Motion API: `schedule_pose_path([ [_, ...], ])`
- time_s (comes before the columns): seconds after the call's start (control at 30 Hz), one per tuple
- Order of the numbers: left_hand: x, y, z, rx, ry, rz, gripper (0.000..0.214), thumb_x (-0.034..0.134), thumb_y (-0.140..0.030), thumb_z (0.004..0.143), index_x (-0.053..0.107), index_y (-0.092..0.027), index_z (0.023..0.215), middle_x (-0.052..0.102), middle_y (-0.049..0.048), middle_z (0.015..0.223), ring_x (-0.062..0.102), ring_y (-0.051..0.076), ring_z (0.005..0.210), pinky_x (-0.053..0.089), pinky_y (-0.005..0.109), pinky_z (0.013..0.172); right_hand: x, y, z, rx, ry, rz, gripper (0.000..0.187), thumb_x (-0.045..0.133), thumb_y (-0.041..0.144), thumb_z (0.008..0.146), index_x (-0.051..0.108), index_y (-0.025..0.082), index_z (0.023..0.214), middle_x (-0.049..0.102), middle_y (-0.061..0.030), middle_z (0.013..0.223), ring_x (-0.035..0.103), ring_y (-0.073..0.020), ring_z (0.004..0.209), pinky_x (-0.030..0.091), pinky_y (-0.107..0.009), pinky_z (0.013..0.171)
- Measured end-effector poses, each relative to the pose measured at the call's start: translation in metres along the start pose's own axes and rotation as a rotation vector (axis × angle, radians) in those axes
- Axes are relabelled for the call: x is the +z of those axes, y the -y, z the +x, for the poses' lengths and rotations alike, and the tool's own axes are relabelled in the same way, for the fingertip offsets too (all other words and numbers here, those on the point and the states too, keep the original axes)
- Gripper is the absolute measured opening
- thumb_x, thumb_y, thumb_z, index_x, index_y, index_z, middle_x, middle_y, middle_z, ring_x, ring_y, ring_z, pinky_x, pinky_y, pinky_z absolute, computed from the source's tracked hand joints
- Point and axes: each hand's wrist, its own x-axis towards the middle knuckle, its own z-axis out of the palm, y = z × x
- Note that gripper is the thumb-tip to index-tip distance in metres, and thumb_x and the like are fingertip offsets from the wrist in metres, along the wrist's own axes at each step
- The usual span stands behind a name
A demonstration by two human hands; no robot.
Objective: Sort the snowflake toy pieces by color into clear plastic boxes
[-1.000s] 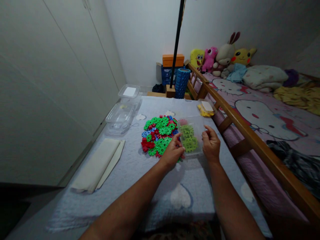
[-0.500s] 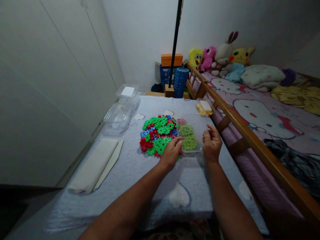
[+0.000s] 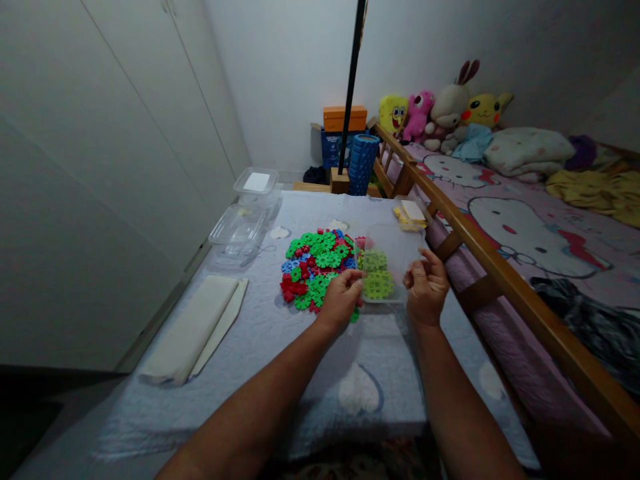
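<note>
Both my hands grip a clear plastic box (image 3: pixel 395 257) with green snowflake pieces inside. My left hand (image 3: pixel 341 299) pinches its near left corner. My right hand (image 3: pixel 426 288) curls round its near right edge. The box is tipped up off the quilted mat (image 3: pixel 310 360). Just left of it lies a pile of green, red and blue snowflake pieces (image 3: pixel 315 270).
Two clear empty containers (image 3: pixel 240 230) and a lidded one (image 3: pixel 257 183) sit at the mat's far left. A folded cream cloth (image 3: pixel 193 333) lies near left. A small box of yellow pieces (image 3: pixel 410 217) stands by the wooden bed rail (image 3: pixel 480 247). A black pole (image 3: pixel 351 87) rises behind.
The clear box has been lifted and tilted slightly, and both hands have shifted a little nearer and closed tighter on its near edge.
</note>
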Motion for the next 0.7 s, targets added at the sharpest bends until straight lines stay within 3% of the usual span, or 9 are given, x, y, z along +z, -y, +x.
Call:
schedule_pose_path([
  [0.1,-0.004,-0.004,0.003,-0.009,-0.007,-0.004,0.024,0.063,-0.035,0.079,0.065,-0.018,0.096,0.052,-0.0066,0.062,0.051,0.009,0.047,0.036,0.021,0.047,0.001,0.003,0.0,0.004,-0.026,0.028,0.037,0.074,0.044,0.083,0.067,0.025,0.114,0.054,0.007,0.072,0.048,-0.0071,0.055,0.038,-0.02,0.05],
  [0.2,-0.009,-0.007,0.005,0.011,-0.038,0.027,0.026,0.062,-0.031,0.079,0.061,-0.019,0.102,0.048,-0.0092,0.061,0.048,0.009,0.046,0.036,0.021,0.048,-0.001,0.002,0.004,0.027,-0.078,0.071,0.038,0.076,0.042,0.082,0.066,0.025,0.113,0.054,0.0081,0.069,0.046,-0.0066,0.053,0.035,-0.019,0.048],
  [0.37,-0.014,-0.003,0.004,0.028,-0.122,0.166,0.035,0.062,-0.023,0.08,0.05,-0.022,0.113,0.046,-0.0118,0.063,0.047,0.01,0.047,0.036,0.021,0.052,-0.01,-0.013,0.016,0.191,-0.145,0.148,0.041,0.076,0.04,0.076,0.06,0.025,0.111,0.052,0.0119,0.063,0.039,-0.0056,0.045,0.028,-0.019,0.043],
  [0.57,-0.009,-0.006,-0.001,0.016,-0.114,0.475,0.03,0.067,-0.017,0.077,0.053,-0.023,0.103,0.049,-0.0098,0.062,0.049,0.013,0.056,0.031,0.024,0.058,-0.013,-0.032,0.019,0.335,-0.164,0.128,0.046,0.078,0.042,0.068,0.059,0.023,0.105,0.05,0.0131,0.059,0.038,-0.0054,0.043,0.024,-0.019,0.043],
  [0.7,-0.008,-0.013,-0.004,0.058,-0.146,0.602,0.03,0.06,-0.01,0.078,0.061,-0.022,0.106,0.051,-0.0076,0.062,0.052,0.016,0.06,0.031,0.026,0.062,-0.013,-0.034,0.019,0.369,-0.137,0.155,0.04,0.075,0.039,0.066,0.061,0.022,0.099,0.05,0.0123,0.056,0.036,-0.0054,0.042,0.023,-0.019,0.041],
])
